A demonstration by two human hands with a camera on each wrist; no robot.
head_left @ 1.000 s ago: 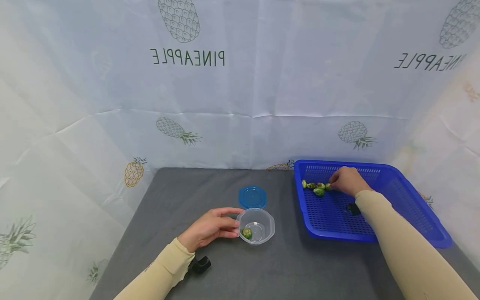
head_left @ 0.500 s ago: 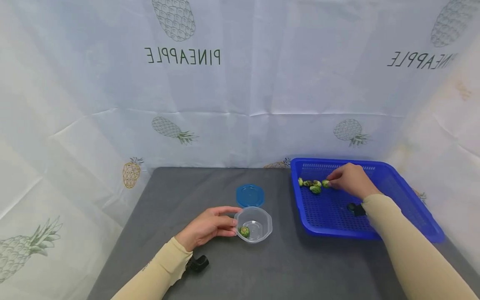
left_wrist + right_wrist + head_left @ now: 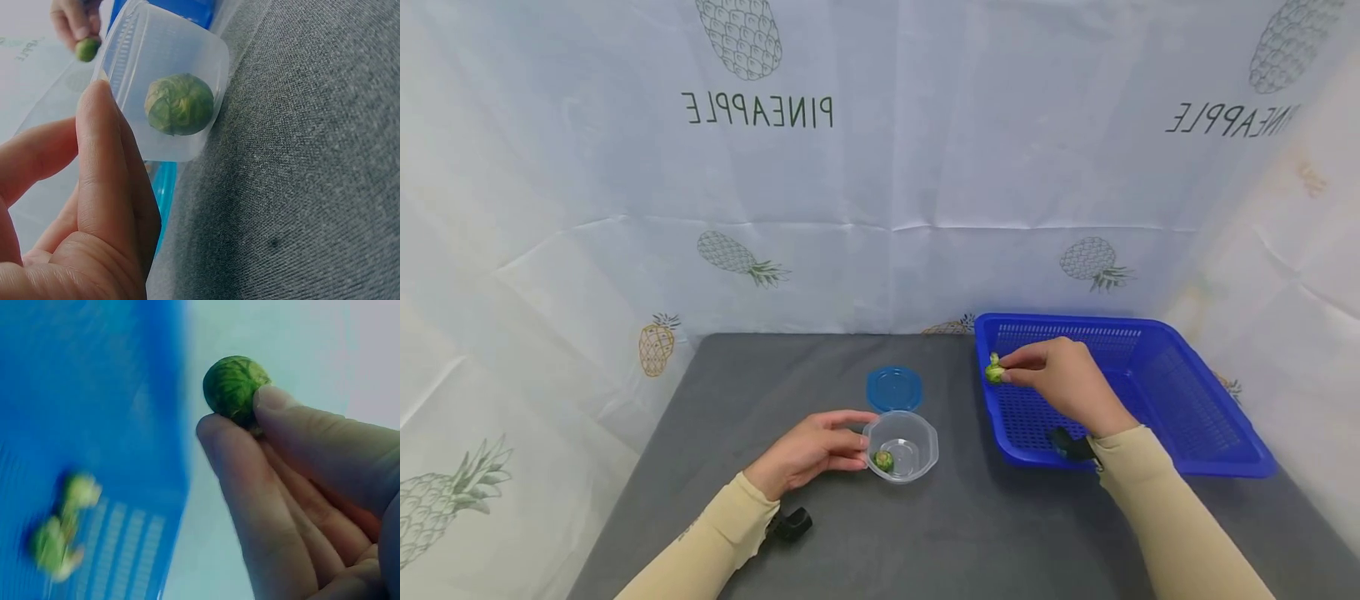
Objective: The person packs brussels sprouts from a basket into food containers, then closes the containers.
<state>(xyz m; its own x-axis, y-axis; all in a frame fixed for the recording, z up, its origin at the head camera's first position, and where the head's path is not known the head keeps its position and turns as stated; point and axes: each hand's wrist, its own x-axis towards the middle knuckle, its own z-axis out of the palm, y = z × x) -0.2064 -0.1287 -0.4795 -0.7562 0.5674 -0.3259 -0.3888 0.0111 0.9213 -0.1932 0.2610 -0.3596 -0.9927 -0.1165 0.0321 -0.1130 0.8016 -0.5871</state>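
Note:
A clear plastic container stands on the grey table, one Brussels sprout lying inside at its left. My left hand holds the container's left side, thumb and fingers at its wall. Over the left part of a blue basket, my right hand pinches another Brussels sprout between thumb and fingertips, raised above the basket. More sprouts lie in the basket, blurred in the right wrist view and mostly hidden behind the right hand in the head view.
A round blue lid lies flat just behind the container. The grey tabletop stretches between container and basket. A pale curtain printed with pineapples hangs behind the table and along both sides.
My right hand has picked a sprout from the basket floor, lifted it and carried it left towards the basket's left rim. The left hand stays at the container.

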